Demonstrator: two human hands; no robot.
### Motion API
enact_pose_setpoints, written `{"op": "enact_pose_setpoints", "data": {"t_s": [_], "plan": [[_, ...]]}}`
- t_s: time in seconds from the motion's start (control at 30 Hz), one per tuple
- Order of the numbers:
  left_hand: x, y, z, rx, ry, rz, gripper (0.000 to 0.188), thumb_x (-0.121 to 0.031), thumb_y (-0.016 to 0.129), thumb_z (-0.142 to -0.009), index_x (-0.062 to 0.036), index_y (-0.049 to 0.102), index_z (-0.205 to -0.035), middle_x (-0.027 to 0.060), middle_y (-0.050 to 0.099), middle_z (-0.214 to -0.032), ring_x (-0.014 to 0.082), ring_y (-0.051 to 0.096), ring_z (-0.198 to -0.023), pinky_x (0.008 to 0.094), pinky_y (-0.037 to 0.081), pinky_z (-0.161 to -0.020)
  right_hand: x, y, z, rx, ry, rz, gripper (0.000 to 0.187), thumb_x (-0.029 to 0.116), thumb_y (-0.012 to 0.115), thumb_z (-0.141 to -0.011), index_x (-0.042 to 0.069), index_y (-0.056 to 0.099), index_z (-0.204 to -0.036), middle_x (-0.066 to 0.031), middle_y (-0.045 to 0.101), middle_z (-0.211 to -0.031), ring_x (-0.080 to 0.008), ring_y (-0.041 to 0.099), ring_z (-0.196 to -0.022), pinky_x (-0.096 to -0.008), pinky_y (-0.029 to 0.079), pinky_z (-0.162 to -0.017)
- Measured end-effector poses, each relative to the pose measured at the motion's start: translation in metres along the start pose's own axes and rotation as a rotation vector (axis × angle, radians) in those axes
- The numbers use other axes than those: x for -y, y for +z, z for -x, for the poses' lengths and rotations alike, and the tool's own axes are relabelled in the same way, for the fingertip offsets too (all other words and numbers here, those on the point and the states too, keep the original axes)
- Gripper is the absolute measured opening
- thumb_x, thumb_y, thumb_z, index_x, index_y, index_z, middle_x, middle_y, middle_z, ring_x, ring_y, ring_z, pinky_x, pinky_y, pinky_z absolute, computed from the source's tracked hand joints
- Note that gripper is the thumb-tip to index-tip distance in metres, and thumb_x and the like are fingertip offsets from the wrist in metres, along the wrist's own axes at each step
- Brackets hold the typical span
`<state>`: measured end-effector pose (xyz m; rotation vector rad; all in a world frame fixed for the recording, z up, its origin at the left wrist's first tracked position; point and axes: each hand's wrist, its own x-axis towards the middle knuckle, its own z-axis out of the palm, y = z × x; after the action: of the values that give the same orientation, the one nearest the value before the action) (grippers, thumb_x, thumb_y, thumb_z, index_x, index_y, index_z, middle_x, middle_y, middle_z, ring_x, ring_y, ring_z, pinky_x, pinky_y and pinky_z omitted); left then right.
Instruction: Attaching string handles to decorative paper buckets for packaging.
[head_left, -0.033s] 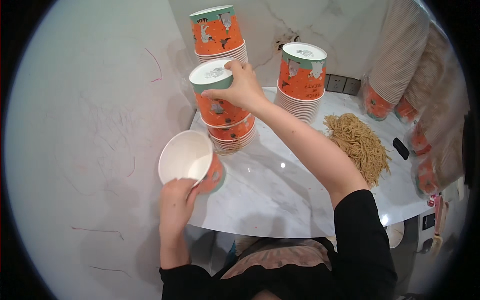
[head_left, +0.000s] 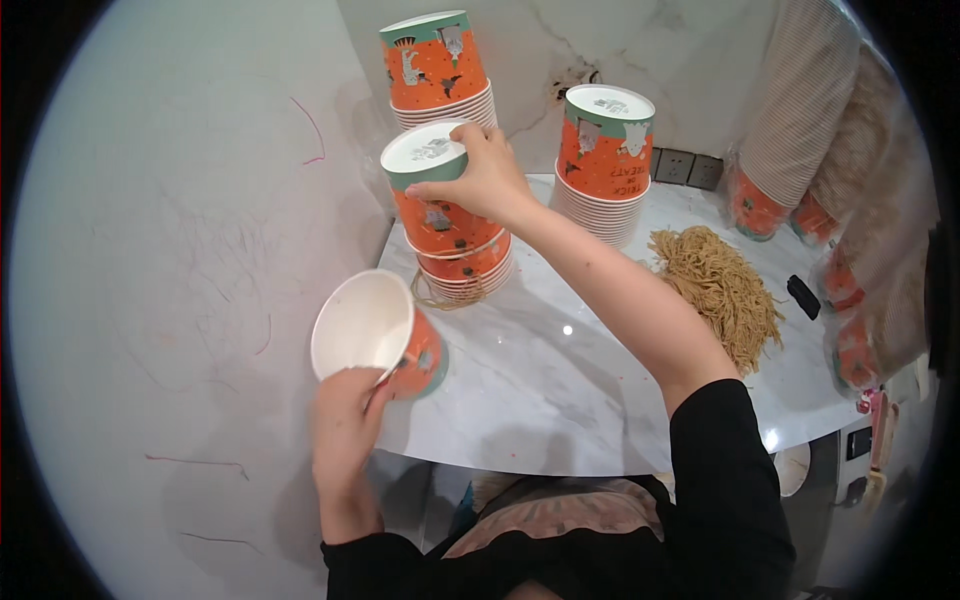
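Note:
My left hand (head_left: 347, 415) pinches the rim of a large paper cup (head_left: 425, 360), orange with a green base band and white inside. That cup leans over the table's left side, its mouth turned toward the left wall. Further off, my right hand (head_left: 480, 175) grips an upside-down paper cup (head_left: 440, 222) of the same print, thumb on its side and fingers over its white base. This cup sits on top of a short stack of nested cups (head_left: 470, 275). Thin tan strands (head_left: 430, 297) lie by the foot of that stack.
Behind stands a taller upside-down cup stack (head_left: 430, 70); another stack (head_left: 608, 150) is right of it. A heap of tan paper-like strands (head_left: 715, 295) and a small black object (head_left: 802, 297) lie on the marble table (head_left: 540, 400). Plastic-sleeved cup stacks (head_left: 800, 100) line the right side.
My left hand and its cup have shifted slightly left and toward me, apart from the near stack. The right hand has barely moved, still on the upside-down cup.

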<state>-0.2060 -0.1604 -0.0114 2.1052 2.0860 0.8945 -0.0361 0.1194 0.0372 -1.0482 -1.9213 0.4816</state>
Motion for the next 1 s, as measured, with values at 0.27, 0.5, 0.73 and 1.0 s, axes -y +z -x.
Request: {"op": "enact_pose_setpoints", "data": {"t_s": [0.27,0.5,0.73,1.0], "plan": [[-0.007,-0.079,0.086,-0.244,-0.111,0.415,0.021,0.004,0.076,-0.083,0.0023,0.071,-0.103,0.0092,0.072,-0.091,0.0157,0.065,-0.085,0.0262,0.047,-0.076,-0.006,0.006,0.011,0.114,0.084,-0.053,0.106,0.058,0.090,-0.063,-0.002,0.048,-0.140,-0.0254,0.047,-0.135,-0.0391,0.050,-0.130,-0.0421,0.046,-0.107],[0.006,-0.028,0.028,-0.490,0.165,1.167,0.023,0.005,0.067,-0.089,0.0030,0.062,-0.111,0.0133,0.068,-0.113,0.0149,0.063,-0.100,0.0320,0.048,-0.091,-0.018,0.022,0.027,-0.095,-0.003,0.012,0.097,0.061,0.083,-0.074,0.001,0.047,-0.141,-0.0311,0.028,-0.153,-0.0481,0.035,-0.142,-0.0530,0.033,-0.116],[-0.029,0.021,-0.053,-0.441,0.000,1.579,0.031,-0.009,0.053,-0.105,-0.0002,0.051,-0.135,0.0134,0.057,-0.142,0.0247,0.056,-0.130,0.0467,0.044,-0.111,-0.007,-0.047,0.074,0.326,-0.180,-0.801,0.089,0.043,0.068,-0.095,0.001,0.022,-0.159,-0.0230,0.024,-0.163,-0.0336,0.027,-0.151,-0.0455,0.026,-0.122],[-0.030,0.022,-0.087,-0.319,-0.116,1.925,0.041,-0.021,0.048,-0.109,-0.0003,0.046,-0.145,0.0139,0.054,-0.148,0.0232,0.051,-0.138,0.0449,0.044,-0.116,0.009,-0.078,0.065,0.244,-0.352,-0.670,0.138,0.046,0.096,-0.061,0.005,0.011,-0.163,-0.0233,0.023,-0.164,-0.0361,0.025,-0.153,-0.0483,0.024,-0.124]]}}
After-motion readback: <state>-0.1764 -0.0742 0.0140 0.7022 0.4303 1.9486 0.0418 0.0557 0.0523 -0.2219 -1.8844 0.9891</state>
